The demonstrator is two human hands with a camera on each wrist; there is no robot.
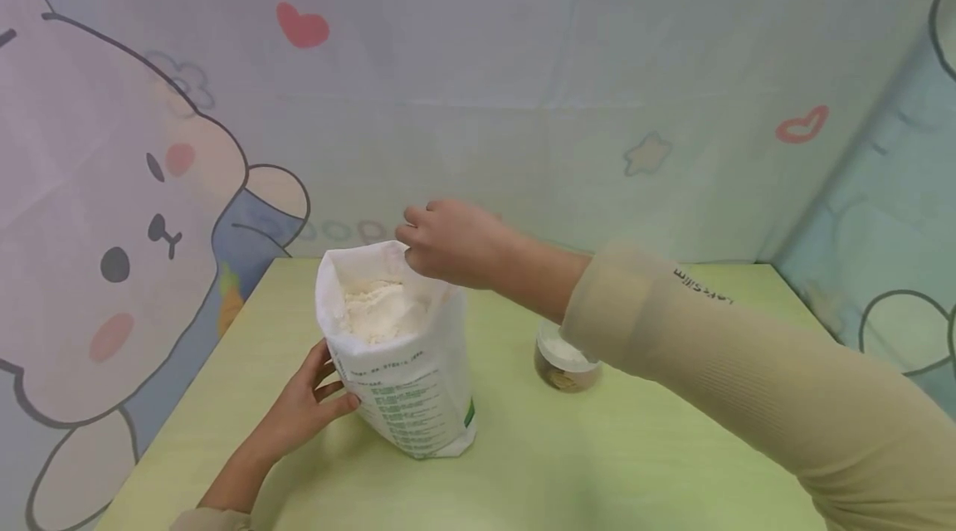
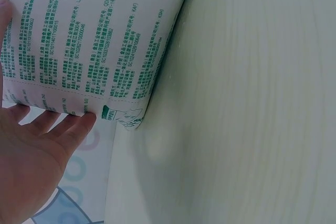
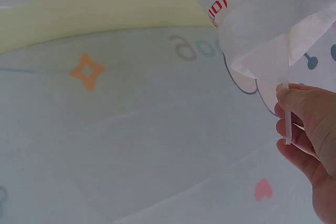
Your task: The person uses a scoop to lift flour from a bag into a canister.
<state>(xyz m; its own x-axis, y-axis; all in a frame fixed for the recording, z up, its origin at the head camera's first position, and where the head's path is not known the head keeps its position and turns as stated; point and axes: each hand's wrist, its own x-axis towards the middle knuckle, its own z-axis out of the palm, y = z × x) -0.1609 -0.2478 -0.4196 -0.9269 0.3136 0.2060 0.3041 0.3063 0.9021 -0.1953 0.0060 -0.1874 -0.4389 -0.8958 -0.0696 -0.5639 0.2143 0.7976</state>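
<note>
A tall white flour bag (image 1: 403, 398) with green print stands upright, its mouth rolled open over white powder (image 1: 384, 311). My left hand (image 1: 302, 406) holds its lower left side, thumb on the printed face; in the left wrist view the fingertips (image 2: 86, 121) meet the bag's edge. Over the mouth's right rim is my right hand (image 1: 456, 245). The right wrist view shows that hand (image 3: 310, 124) pinching a thin, translucent white handle (image 3: 287, 124) between thumb and fingers. The handle's far end runs up in front of the bag (image 3: 257, 30), where its shape is unclear.
A small round clear tub (image 1: 566, 361) stands to the right of the bag, partly behind the right sleeve (image 1: 672, 332). Both are over the pale green table (image 1: 523, 465). A cartoon-print cloth (image 1: 485, 99) hangs along the table's back edge.
</note>
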